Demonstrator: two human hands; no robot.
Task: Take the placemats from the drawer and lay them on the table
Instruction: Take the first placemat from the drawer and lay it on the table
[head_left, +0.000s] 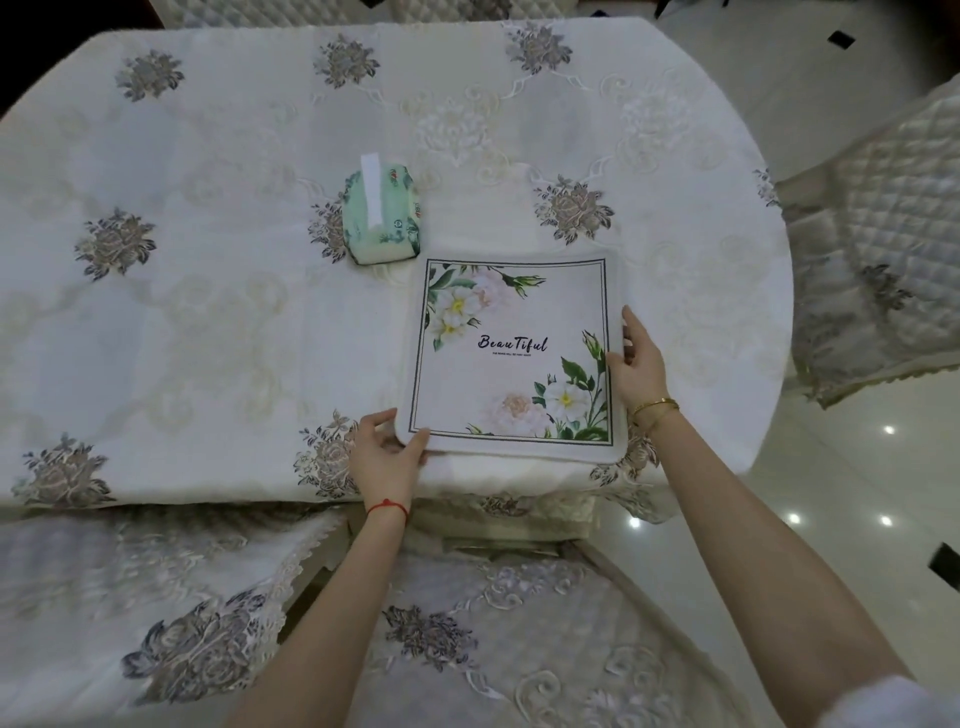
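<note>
I've got the placemat (511, 353) down near the surface's (208, 322) front edge, right of centre, printed side up w/ the floral border and "Beautiful" script reading toward me. It looks thick at the near edge, so prob a stack of mats rather than one, but I can't tell how many. Left hand (387, 454) is at the near-left corner: thumb on top, fingers curled under the edge, pinching it, which keeps that corner lifted a bit off the cloth. Right hand (636, 364) is on the right edge w/ fingers mostly straight along the side and thumb on the top face; reads as a light hold for squaring the mat, not a firm grab. Holding at two opposite spots makes sense: it lets me slide or rotate the mat w/o dragging the embroidered tablecloth (130, 156) under it. A green tissue pack (382, 213) sits just beyond the mat's far-left corner, close but I can't tell if they touch, so I'd avoid pushing the mat further in that direction. A quilted chair cover (883, 218) shows off the surface's right edge, another cushion (519, 649) below the front edge. My read: mats are out of the drawer (not in view) and at the surface; spreading them out isn't done yet.
</note>
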